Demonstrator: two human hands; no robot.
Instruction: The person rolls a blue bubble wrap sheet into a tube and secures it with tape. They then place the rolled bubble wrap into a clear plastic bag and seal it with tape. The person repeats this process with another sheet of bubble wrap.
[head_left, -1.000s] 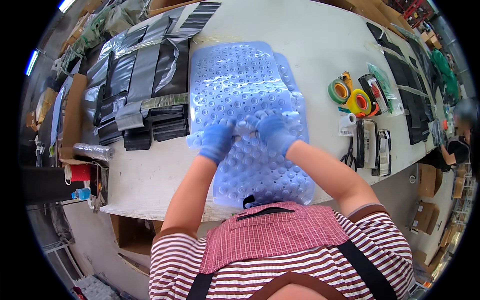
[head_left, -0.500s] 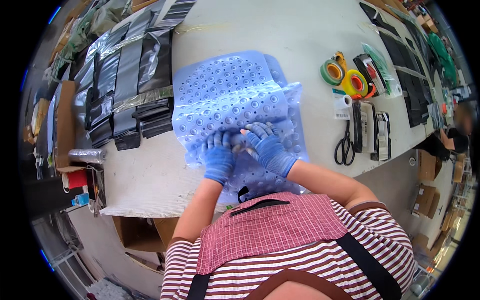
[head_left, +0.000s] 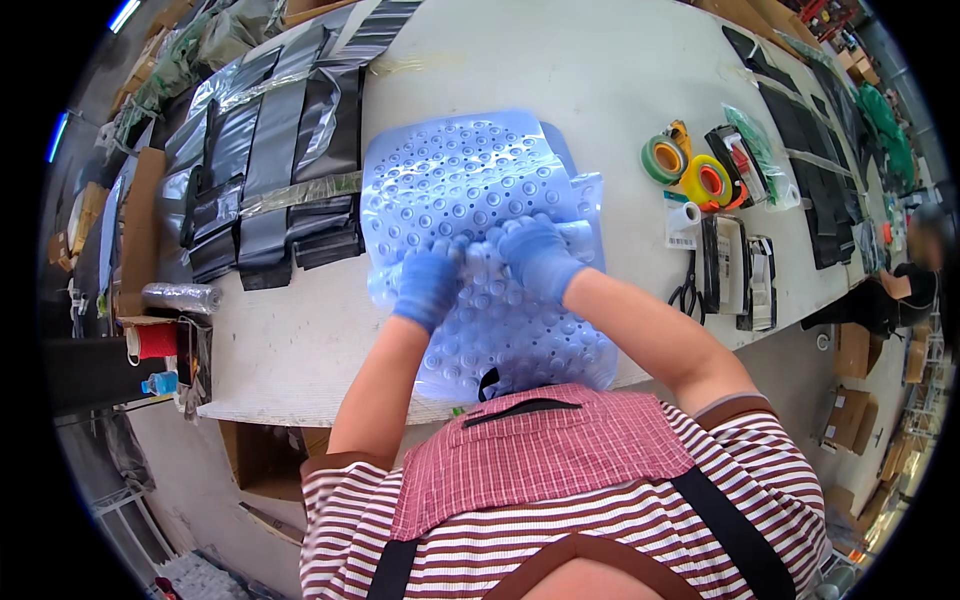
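A translucent light-blue bath mat [head_left: 470, 185] with round suction cups lies in front of me, part of it folded or rolled over on itself. My left hand [head_left: 428, 285], in a blue glove and slightly blurred, has its fingers curled over the near edge of the rolled part. Close beside it, my right hand [head_left: 538, 258], gloved the same way, grips that roll with bent fingers. Between my hands and my apron, the mat's near part spreads with its cups facing up. Another layer of blue mat shows beneath at the right.
Stacked black plastic bags [head_left: 270, 150] lie left on the white table [head_left: 300, 350]. To the right are tape rolls [head_left: 664, 158], a yellow tape roll [head_left: 708, 180], black scissors [head_left: 687, 290] and small black boxes [head_left: 724, 265]. Farther right, a person [head_left: 910, 285] stands by the table.
Both hands have moved away from me, carrying the mat's rolled edge forward. More of the near cupped part now shows. The view has shifted slightly.
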